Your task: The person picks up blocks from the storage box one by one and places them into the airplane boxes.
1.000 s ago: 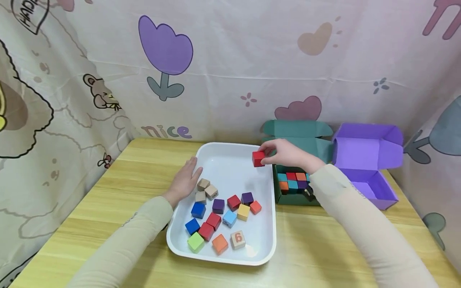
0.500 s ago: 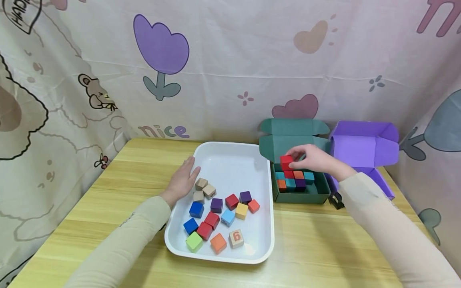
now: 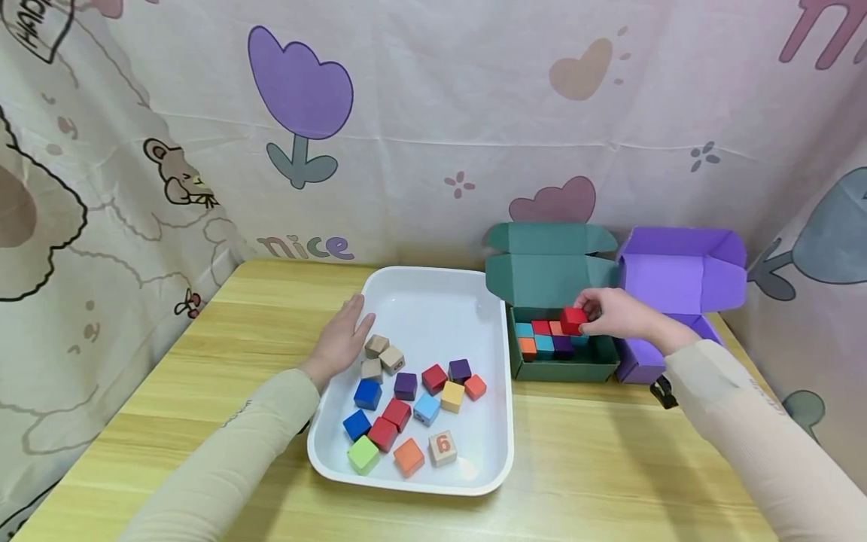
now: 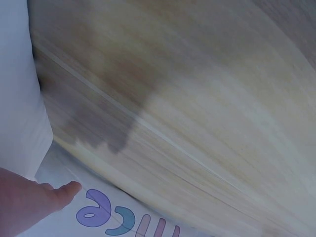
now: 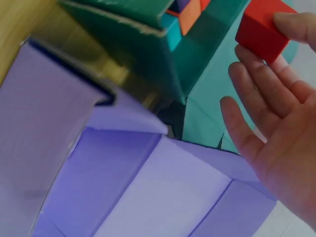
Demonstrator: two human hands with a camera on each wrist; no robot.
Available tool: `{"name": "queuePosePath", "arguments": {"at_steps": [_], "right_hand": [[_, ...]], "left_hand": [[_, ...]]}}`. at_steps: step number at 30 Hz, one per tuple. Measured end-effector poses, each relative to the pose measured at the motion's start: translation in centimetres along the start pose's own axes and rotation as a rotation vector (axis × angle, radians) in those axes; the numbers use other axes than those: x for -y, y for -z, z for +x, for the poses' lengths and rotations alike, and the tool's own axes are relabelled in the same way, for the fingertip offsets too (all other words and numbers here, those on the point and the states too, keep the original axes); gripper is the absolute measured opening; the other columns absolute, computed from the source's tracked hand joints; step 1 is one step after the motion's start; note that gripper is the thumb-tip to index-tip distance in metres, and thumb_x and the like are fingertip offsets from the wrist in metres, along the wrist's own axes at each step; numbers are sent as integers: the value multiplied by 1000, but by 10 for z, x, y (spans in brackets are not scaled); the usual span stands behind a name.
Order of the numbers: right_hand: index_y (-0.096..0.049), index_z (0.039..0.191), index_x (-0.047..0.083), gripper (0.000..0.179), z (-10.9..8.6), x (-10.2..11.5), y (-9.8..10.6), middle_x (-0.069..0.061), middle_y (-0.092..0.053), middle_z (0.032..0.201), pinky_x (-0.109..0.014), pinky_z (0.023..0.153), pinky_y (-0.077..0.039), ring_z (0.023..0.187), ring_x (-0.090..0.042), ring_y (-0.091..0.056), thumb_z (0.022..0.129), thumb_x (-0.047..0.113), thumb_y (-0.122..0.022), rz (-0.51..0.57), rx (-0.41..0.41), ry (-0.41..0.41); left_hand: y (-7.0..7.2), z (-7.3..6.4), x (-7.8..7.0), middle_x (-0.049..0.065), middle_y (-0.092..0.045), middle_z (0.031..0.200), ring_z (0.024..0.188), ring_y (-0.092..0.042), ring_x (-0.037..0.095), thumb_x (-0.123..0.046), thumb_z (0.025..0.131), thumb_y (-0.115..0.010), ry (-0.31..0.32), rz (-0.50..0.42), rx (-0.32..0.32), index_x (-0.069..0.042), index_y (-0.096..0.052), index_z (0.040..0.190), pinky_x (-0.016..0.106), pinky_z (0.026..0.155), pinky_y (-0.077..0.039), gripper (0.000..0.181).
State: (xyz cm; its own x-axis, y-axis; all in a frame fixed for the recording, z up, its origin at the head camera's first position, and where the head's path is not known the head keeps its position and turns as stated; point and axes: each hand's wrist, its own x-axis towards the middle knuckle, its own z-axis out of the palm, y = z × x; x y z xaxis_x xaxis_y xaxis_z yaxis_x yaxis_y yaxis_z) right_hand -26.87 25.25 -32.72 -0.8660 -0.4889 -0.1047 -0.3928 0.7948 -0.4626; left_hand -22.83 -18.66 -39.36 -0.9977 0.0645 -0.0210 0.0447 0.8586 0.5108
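Note:
Between thumb and fingers, my right hand [image 3: 619,315] pinches a red cube [image 3: 573,321] over the right part of the open green box [image 3: 569,371]. In the right wrist view the same red cube [image 5: 264,29] shows at the fingertips. Rows of teal, red, orange and purple cubes [image 3: 544,346] sit in the box's left and middle part. My left hand [image 3: 339,340] rests with straight fingers against the left rim of the white tray [image 3: 433,301]. Inside that tray lie several loose cubes: plain wood, blue, purple, red, yellow, light blue, green and orange.
Right of the green box stands an open purple box [image 3: 640,361], partly hidden by my right arm. The wooden table [image 3: 582,452] runs to a patterned cloth [image 3: 433,113] behind and at both sides. One wooden cube [image 3: 443,448] bears a red numeral.
My right hand has carried the red cube rightward from above the tray's right edge to over the green box, then further right and lower. My left hand stays at the tray rim.

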Motion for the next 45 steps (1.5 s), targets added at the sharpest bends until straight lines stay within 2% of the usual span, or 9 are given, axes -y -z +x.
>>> {"name": "queuePosePath", "arguments": {"at_steps": [5, 12, 23, 28, 33, 36, 45], "right_hand": [[-58, 94, 3, 22, -2, -6, -3, -6, -66, 86, -33, 71, -51, 77, -16, -58, 75, 8, -65, -94, 27, -10], [-57, 93, 4, 22, -6, -9, -5, -2, -61, 78, -27, 63, -42, 69, -14, -50, 73, 9, -65, -149, 76, -26], [-59, 87, 7, 17, -8, -4, -12, 1, -50, 69, -25, 56, -32, 63, -14, -42, 73, 10, -68, -266, 74, -38], [-61, 88, 8, 17, -7, -6, -17, 1, -53, 73, -29, 60, -37, 74, -18, -44, 73, 12, -69, -321, 62, -49], [-65, 86, 8, 18, -5, -10, -22, -2, -64, 82, -40, 68, -46, 82, -23, -47, 71, 13, -71, -364, 19, -15], [-66, 83, 7, 17, -5, -13, -26, -5, -66, 84, -43, 70, -47, 81, -24, -47, 68, 13, -73, -405, -26, 24], [-70, 80, 8, 19, -5, -20, -36, -6, -62, 83, -43, 67, -49, 79, -24, -47, 66, 16, -80, -505, -114, 107]], "left_hand": [[1, -1, 0, 20, -9, 156, 144, -9, 39, -35, 103, -26, -2, -1, -1, 2, -12, 149, 50, 119, -12, 61], [1, -1, 0, 21, -11, 156, 144, -9, 39, -37, 102, -26, -9, -2, -3, 2, -12, 149, 50, 119, -12, 61], [-1, 0, 2, 18, -9, 157, 144, -8, 37, -39, 102, -25, 6, 5, 4, -1, -11, 149, 49, 119, -12, 62], [0, 1, 1, 17, -8, 158, 145, -8, 36, -40, 102, -25, 18, -4, 8, -3, -10, 150, 50, 119, -12, 63], [0, 1, 1, 16, -7, 158, 145, -8, 36, -40, 102, -26, 28, -12, 13, -4, -10, 150, 50, 119, -12, 63], [0, 1, 1, 16, -8, 158, 145, -8, 36, -40, 102, -26, 26, -10, 11, -4, -10, 150, 50, 119, -12, 63], [2, -1, -2, 17, -9, 158, 145, -8, 36, -40, 102, -26, 27, -13, 11, -4, -10, 150, 50, 119, -12, 63]]}}
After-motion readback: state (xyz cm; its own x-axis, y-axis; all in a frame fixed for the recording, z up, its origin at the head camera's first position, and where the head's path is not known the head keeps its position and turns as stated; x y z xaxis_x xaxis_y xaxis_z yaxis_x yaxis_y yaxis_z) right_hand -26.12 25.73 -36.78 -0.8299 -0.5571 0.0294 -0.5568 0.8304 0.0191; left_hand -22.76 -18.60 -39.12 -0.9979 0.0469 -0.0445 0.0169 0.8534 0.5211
